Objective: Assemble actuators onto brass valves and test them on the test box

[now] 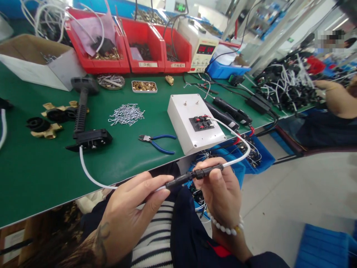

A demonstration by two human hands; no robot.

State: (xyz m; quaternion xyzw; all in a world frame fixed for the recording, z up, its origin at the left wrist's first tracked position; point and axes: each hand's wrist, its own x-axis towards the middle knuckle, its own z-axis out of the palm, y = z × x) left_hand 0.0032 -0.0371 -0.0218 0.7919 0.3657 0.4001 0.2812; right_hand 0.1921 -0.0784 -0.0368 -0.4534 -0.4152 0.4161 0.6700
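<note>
In front of my lap, a black cable connector (192, 175) with its two halves meeting is held between both hands. My left hand (134, 208) pinches its left end, where a white cable (92, 179) runs off to a black assembly with a ribbed stem (93, 139) on the bench. Fingers and thumb of my right hand (220, 190) close round the right half. From that side another white cable (247, 147) curves up to the terminals of a white box (189, 115) with two small toggle switches. Blue-handled cutters (158, 143) lie left of the box.
On the green bench (122, 160) are a pile of wire clips (126, 114), brass fittings (47, 130), red parts bins (145, 48) and a power supply (198, 48). Two black electric screwdrivers (231, 111) lie right of the box. A co-worker's arm (338, 96) shows at far right.
</note>
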